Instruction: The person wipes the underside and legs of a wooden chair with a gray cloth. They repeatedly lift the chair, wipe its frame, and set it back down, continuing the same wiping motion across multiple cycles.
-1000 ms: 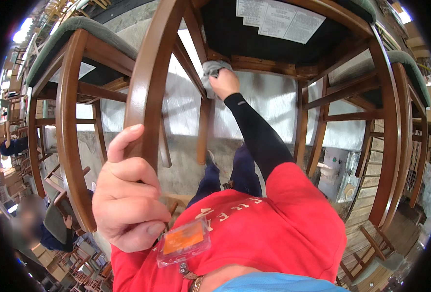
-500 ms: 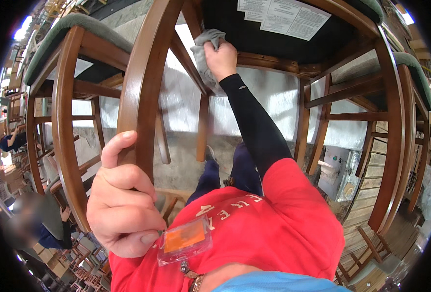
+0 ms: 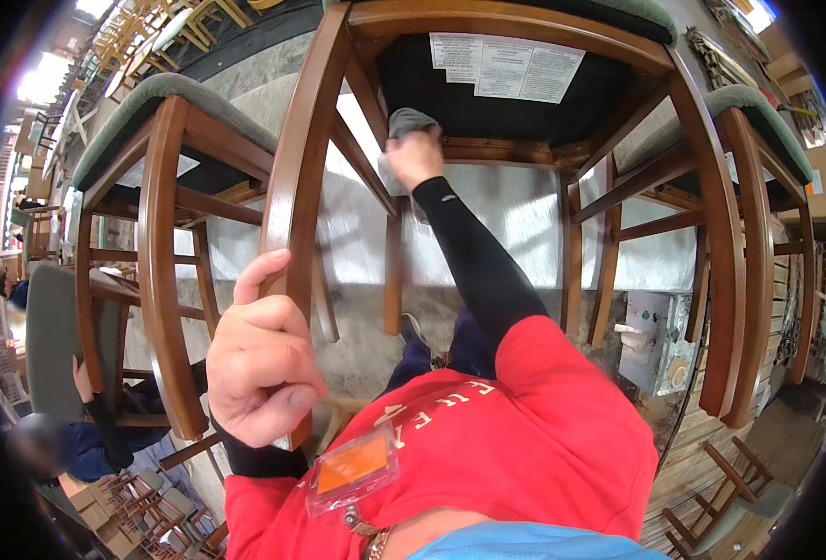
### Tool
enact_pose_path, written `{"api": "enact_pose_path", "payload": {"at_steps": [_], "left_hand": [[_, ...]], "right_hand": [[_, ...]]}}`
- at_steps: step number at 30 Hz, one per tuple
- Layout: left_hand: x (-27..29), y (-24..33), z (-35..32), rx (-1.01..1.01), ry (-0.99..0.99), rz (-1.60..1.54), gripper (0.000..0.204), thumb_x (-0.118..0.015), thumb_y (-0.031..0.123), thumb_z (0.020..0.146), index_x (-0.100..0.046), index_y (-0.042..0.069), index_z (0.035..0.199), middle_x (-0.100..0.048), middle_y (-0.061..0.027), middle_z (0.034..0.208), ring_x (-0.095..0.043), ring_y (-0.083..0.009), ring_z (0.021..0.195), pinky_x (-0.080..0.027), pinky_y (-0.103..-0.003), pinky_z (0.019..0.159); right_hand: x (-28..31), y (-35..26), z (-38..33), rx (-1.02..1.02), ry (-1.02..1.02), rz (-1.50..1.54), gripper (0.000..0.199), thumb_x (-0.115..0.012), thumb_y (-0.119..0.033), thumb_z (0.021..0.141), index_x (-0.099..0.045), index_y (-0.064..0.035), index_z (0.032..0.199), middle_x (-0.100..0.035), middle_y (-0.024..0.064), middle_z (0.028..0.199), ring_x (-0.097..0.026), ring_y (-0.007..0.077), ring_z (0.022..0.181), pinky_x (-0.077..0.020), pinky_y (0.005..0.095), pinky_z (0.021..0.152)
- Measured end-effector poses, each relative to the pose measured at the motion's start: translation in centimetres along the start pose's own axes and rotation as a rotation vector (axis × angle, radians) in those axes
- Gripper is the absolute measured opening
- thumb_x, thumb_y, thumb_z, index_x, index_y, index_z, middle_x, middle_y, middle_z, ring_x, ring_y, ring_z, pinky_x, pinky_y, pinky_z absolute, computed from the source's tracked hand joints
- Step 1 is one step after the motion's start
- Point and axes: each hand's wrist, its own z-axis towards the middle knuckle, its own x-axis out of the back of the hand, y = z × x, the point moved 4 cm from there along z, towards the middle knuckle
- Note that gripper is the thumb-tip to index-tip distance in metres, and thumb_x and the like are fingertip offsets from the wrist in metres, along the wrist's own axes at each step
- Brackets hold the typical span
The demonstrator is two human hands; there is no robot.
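A brown wooden chair (image 3: 516,19) with a grey-green seat stands in front of me, its black underside (image 3: 506,117) and white paper labels (image 3: 525,73) facing me. My left hand (image 3: 266,359) is closed around the lower part of its near left leg (image 3: 303,159), the index finger lying along the wood. In my right hand (image 3: 415,157) is a bunched grey cloth (image 3: 411,121), held at the inner side of the frame below the seat, by another leg. The fingers of that hand are partly hidden by the cloth and slightly blurred.
Similar chairs stand close by on the left (image 3: 166,243) and right (image 3: 749,215). Behind the legs lies a surface under shiny clear wrap (image 3: 497,224). A grey metal box (image 3: 651,341) is at lower right. At the left edge, another person (image 3: 105,448) is beside a chair.
My right hand and the cloth have moved down slightly along the frame. The view has shifted, so the chairs sit differently in it. My left hand keeps its hold on the leg.
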Motion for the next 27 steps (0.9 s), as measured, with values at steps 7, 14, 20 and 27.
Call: {"api": "enact_pose_path", "payload": {"at_steps": [7, 14, 20, 27], "left_hand": [[0.1, -0.3, -0.5, 0.002, 0.042, -0.010, 0.011, -0.062, 0.019, 0.059, -0.062, 0.009, 0.055, -0.051, 0.0008, 0.050, -0.051, -0.0164, 0.053, -0.027, -0.047, 0.115], [-0.3, 0.6, 0.4, 0.002, -0.001, -0.024, 0.020, -0.065, 0.025, 0.068, -0.061, 0.009, 0.056, -0.052, 0.0007, 0.052, -0.052, -0.0162, 0.055, -0.027, -0.046, 0.115], [0.2, 0.2, -1.0, 0.070, 0.026, 0.018, 0.020, -0.065, 0.024, 0.070, -0.061, 0.010, 0.057, -0.053, 0.0014, 0.055, -0.053, -0.0166, 0.057, -0.027, -0.045, 0.115], [0.5, 1.0, -0.5, 0.013, -0.057, 0.024, 0.014, -0.064, 0.018, 0.073, -0.063, 0.010, 0.063, -0.057, 0.0011, 0.059, -0.056, -0.0180, 0.061, -0.027, -0.046, 0.115]], "right_hand": [[10.9, -13.0, -0.2, 0.362, 0.289, 0.317, 0.034, -0.067, -0.029, 0.084, -0.065, 0.0048, 0.076, -0.065, 0.0285, 0.077, -0.064, 0.0477, 0.075, -0.0529, 0.0504, 0.068], [3.2, 0.0, -1.6, 0.112, 0.000, 0.061, 0.031, -0.062, -0.027, 0.084, -0.070, 0.0023, 0.085, -0.069, 0.0274, 0.090, -0.067, 0.0439, 0.086, -0.0524, 0.0543, 0.080], [9.8, -12.4, -1.8, 0.275, 0.270, 0.489, 0.023, -0.065, -0.018, 0.081, -0.068, 0.0026, 0.089, -0.068, 0.0245, 0.085, -0.066, 0.0440, 0.078, -0.0534, 0.0461, 0.071], [12.0, -14.3, -2.3, 0.528, 0.622, 0.265, 0.027, -0.074, -0.010, 0.070, -0.069, -0.0076, 0.096, -0.057, 0.0184, 0.118, -0.064, 0.0412, 0.082, -0.0533, 0.0467, 0.068]]}}
